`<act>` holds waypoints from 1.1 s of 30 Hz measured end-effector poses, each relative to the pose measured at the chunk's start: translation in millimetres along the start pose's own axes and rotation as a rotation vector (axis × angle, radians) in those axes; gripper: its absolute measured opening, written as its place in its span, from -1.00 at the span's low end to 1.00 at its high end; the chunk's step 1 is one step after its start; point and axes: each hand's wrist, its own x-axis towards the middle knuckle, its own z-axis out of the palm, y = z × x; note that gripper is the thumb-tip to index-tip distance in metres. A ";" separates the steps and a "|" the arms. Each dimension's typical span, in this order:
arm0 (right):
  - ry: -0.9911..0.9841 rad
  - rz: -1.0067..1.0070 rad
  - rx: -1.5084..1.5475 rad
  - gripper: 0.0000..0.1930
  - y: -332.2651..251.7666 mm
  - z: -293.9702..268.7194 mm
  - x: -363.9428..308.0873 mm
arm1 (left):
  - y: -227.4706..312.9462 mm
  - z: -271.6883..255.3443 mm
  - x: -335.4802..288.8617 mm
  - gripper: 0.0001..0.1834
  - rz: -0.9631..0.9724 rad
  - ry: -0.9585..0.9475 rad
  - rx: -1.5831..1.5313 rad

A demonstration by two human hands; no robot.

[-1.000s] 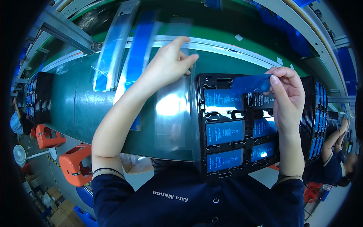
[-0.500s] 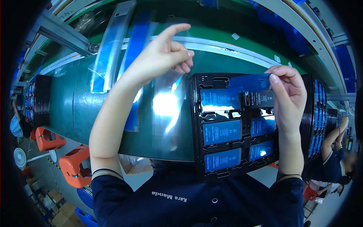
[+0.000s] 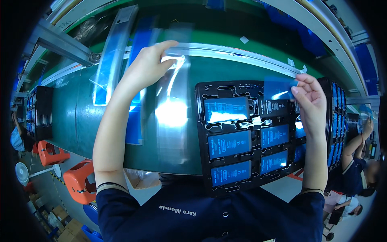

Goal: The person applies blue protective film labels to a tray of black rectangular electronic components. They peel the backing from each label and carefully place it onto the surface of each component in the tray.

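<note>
My right hand [image 3: 310, 99] pinches a small translucent blue film sheet [image 3: 277, 89] between thumb and fingers. The film hangs over the far edge of a black plastic tray [image 3: 204, 151] that holds flat battery packs in rows. Most packs look blue, such as the near-left battery pack [image 3: 230, 173]; a far-row battery pack [image 3: 275, 108] beneath the film shows black. My left hand [image 3: 155, 60] has thumb and forefinger apart, at the far part of a long clear plastic strip [image 3: 171, 137] on the green bench. Whether it touches the strip I cannot tell.
Blue film strips [image 3: 135, 121] in clear sleeves lie left on the green bench [image 3: 80, 117]. A metal rail [image 3: 225, 52] runs behind. Tray stacks stand at right [image 3: 336, 117] and far left [image 3: 42, 109]. Orange stools [image 3: 78, 181] are at lower left; a co-worker [image 3: 352, 173] is at right.
My left hand has drawn left and toward the clear strip, its pointing finger now bent. The blue film in my right hand has swung off the far-left battery pack. The view has shifted slightly.
</note>
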 end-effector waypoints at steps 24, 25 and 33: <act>-0.044 0.204 -0.085 -0.80 1.4 -7.4 -16.2 | 147.6 48.0 -61.8 -0.17 0.539 -0.079 0.163; -0.041 0.208 -0.093 -0.80 1.5 -7.8 -16.5 | 146.3 49.6 -61.2 -0.15 0.542 -0.074 0.160; -0.042 0.221 -0.069 -0.79 2.6 -8.2 -16.1 | 143.9 51.5 -60.4 -0.24 0.538 -0.062 0.154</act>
